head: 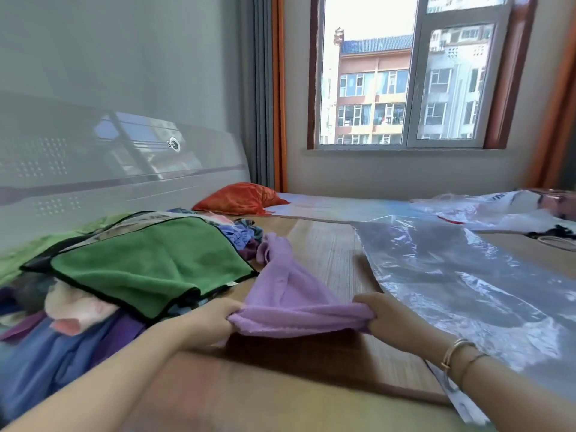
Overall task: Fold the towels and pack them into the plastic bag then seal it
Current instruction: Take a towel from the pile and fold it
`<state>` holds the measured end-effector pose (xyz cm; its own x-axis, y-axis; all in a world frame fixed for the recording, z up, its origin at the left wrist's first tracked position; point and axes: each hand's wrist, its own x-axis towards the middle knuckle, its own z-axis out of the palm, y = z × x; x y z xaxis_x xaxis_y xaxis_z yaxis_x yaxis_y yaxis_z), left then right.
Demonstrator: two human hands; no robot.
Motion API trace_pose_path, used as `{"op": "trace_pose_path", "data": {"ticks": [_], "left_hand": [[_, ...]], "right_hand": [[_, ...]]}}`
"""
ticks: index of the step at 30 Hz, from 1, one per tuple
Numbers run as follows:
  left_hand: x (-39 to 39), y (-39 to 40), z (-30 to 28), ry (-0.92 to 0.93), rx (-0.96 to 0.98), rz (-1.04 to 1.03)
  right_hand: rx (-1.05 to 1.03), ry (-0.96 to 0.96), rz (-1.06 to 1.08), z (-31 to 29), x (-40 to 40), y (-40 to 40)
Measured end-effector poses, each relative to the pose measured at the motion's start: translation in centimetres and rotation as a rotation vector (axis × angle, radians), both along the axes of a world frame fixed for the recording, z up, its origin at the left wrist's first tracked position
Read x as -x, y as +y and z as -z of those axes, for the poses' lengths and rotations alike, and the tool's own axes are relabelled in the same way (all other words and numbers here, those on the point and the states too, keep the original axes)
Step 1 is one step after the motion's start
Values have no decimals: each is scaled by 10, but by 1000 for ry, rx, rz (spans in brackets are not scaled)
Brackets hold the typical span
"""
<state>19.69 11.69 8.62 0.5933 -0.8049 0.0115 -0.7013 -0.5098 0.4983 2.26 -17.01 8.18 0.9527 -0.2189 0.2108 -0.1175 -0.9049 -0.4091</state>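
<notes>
Left hand [215, 319] and right hand [378, 313] each clamped on a near corner of the purple towel [286, 294], fingers curled into bunched fabric. Towel stretched between both hands, far end trailing away from them, crumpled, on the bed [327, 254] mat. To do the fold well: likely pull near edge taut, shake out the wrinkled far end, lay flat before doubling over, keep corners matched. Plastic bag [461, 275] lies flat just right of the right hand, running away from it; which end is its mouth is unclear. Left of the left hand, pile of unfolded towels, green towel [149, 263] on top, touching the purple one's left edge
</notes>
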Motion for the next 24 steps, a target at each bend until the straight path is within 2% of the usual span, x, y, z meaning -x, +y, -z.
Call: {"op": "trace_pose_path", "data": {"ticks": [3,5,8,10,12,14,17,19,22,24], "left_hand": [[20,4,-7,94,146,-23],[36,0,-13,210,183,-37],[54,-7,-18,394,-4,-41],[64,-13,-21,519,-44,22],[69,-23,-21,580,52,-26],[67,-36,-19,562,221,-157],[54,-53,-16,542,400,-273],[47,-62,-12,553,459,-318],[44,-73,-10,631,518,-286],[41,-81,-8,670,506,-234]], "right_hand": [[-146,-30,46,-6,15,2],[-133,-7,106,-16,21,2],[3,219,208,-30,28,-3],[103,295,309,-31,32,-10],[188,229,413,-30,35,-16],[256,171,496,-28,33,-17],[400,187,486,-18,17,-11],[265,154,287,-10,-1,4],[-179,24,-113,-4,-24,43],[-385,-95,-204,0,-35,62]]}}
